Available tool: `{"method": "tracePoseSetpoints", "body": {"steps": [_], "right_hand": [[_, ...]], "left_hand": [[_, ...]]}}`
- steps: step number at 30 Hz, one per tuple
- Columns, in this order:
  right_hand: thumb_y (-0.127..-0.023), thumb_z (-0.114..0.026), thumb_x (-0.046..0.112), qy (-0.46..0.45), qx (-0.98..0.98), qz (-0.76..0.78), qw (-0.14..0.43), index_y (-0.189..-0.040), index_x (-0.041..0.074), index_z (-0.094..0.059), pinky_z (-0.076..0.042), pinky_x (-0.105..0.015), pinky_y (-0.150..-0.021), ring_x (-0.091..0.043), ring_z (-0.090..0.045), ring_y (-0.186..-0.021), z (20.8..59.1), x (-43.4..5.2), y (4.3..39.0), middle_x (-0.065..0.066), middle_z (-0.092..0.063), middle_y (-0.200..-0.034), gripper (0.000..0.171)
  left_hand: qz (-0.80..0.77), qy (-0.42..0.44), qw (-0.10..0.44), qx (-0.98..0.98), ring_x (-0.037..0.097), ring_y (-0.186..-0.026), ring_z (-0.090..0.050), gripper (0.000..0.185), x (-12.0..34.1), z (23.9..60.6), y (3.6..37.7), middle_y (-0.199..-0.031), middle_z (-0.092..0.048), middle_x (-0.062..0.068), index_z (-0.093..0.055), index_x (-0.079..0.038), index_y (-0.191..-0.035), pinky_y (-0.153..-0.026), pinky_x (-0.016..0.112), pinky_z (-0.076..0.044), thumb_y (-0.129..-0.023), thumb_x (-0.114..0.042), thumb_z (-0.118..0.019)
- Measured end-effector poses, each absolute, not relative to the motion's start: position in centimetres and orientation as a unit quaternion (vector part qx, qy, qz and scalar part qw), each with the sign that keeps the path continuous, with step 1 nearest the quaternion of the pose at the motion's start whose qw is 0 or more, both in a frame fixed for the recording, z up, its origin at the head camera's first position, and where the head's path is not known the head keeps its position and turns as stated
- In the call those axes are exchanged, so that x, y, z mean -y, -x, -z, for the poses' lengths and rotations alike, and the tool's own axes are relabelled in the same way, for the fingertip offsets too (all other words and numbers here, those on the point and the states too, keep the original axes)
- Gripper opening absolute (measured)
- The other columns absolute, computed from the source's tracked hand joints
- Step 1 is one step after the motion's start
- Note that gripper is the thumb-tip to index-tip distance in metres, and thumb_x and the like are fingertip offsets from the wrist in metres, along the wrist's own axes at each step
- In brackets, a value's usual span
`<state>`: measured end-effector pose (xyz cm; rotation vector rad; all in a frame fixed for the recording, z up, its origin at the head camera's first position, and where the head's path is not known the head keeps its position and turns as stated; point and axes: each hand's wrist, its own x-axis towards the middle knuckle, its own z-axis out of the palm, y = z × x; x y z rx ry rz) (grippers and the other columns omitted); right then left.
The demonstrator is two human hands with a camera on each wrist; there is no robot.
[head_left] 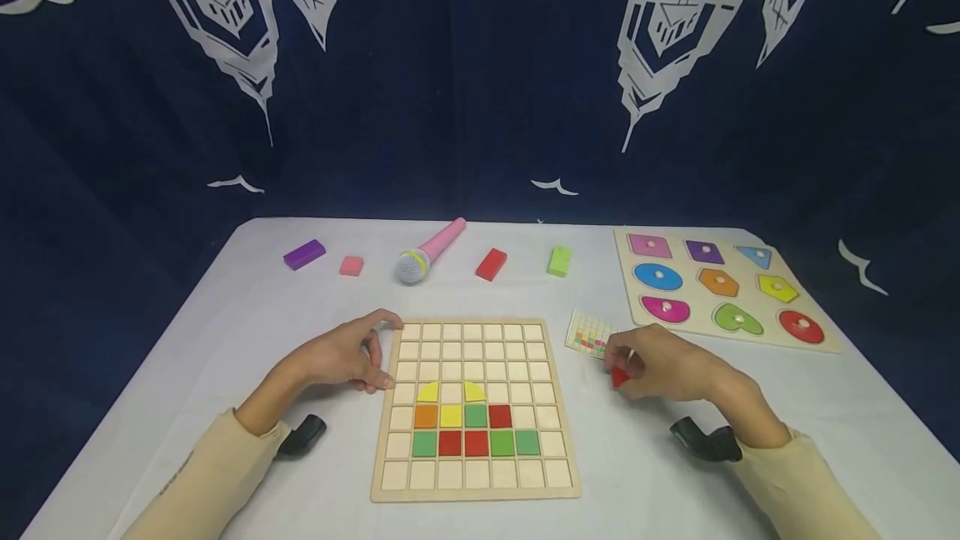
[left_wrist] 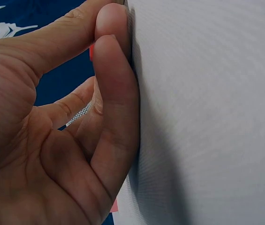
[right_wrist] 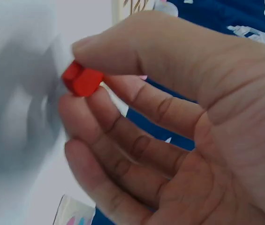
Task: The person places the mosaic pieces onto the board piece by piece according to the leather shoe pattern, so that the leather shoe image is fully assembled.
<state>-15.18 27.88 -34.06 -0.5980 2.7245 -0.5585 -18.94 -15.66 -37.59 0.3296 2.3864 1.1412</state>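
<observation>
A wooden grid board [head_left: 476,408] lies on the table in front of me, with yellow, orange, red and green tiles [head_left: 475,428] set in its lower middle rows. My left hand [head_left: 347,354] rests at the board's left edge, fingers loosely bent against it, holding nothing. Just right of the board, my right hand [head_left: 654,362] pinches a small red tile [head_left: 619,377] [right_wrist: 81,80] between thumb and fingers. A small pattern card [head_left: 590,333] lies right behind that hand.
At the back lie a purple block [head_left: 304,254], a pink block [head_left: 351,266], a pink toy microphone [head_left: 430,252], a red block [head_left: 491,264] and a green block [head_left: 559,261]. A shape puzzle board [head_left: 720,286] sits at the right. The table is draped in white cloth [left_wrist: 207,112].
</observation>
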Motion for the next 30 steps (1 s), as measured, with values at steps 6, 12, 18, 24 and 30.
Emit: {"method": "tracePoseSetpoints", "body": {"steps": [6,12,18,24,30], "right_hand": [[-0.076,-0.082,0.007,0.273,-0.926,0.224,0.137,-0.096,0.016,-0.068,-0.050,-0.026,-0.071,-0.013,-0.055,-0.081,34.0,-25.8,14.8,0.007,-0.058,-0.077,0.026],[-0.079,-0.080,0.008,0.328,-0.903,0.253,0.116,-0.098,0.018,-0.068,-0.052,-0.027,-0.078,-0.011,-0.059,-0.083,34.8,-23.0,13.9,0.012,-0.062,-0.087,0.024],[-0.077,-0.081,0.011,0.342,-0.899,0.250,0.110,-0.096,0.020,-0.069,-0.046,-0.028,-0.079,-0.008,-0.058,-0.080,35.2,-20.7,13.5,0.013,-0.062,-0.082,0.025],[-0.075,-0.080,0.006,0.336,-0.893,0.270,0.131,-0.097,0.017,-0.070,-0.051,-0.025,-0.072,-0.011,-0.059,-0.078,35.6,-19.5,13.8,0.010,-0.062,-0.080,0.027],[-0.075,-0.078,0.002,0.345,-0.884,0.285,0.136,-0.100,0.015,-0.071,-0.052,-0.022,-0.071,-0.009,-0.061,-0.077,36.2,-19.2,13.9,0.009,-0.066,-0.084,0.029]], "left_hand": [[-0.416,-0.126,0.233,-0.870,0.019,-0.063,-0.064,0.081,15.7,37.5,19.0,-0.085,-0.056,0.012,-0.044,-0.013,-0.140,-0.060,0.030,-0.053,-0.073,-0.006,-0.088],[-0.418,-0.136,0.235,-0.867,0.019,-0.063,-0.064,0.081,15.9,37.4,19.0,-0.084,-0.057,0.011,-0.044,-0.011,-0.141,-0.059,0.029,-0.052,-0.073,-0.007,-0.088],[-0.422,-0.135,0.233,-0.866,0.019,-0.063,-0.064,0.081,16.0,37.4,18.8,-0.084,-0.057,0.012,-0.043,-0.010,-0.141,-0.059,0.030,-0.051,-0.073,-0.006,-0.088],[-0.422,-0.122,0.236,-0.867,0.019,-0.063,-0.064,0.080,15.8,37.4,18.7,-0.085,-0.057,0.012,-0.045,-0.012,-0.140,-0.059,0.030,-0.051,-0.072,-0.006,-0.088],[-0.418,-0.120,0.233,-0.870,0.019,-0.063,-0.064,0.081,15.7,37.4,18.7,-0.084,-0.057,0.012,-0.045,-0.013,-0.139,-0.060,0.030,-0.052,-0.072,-0.007,-0.089]]}}
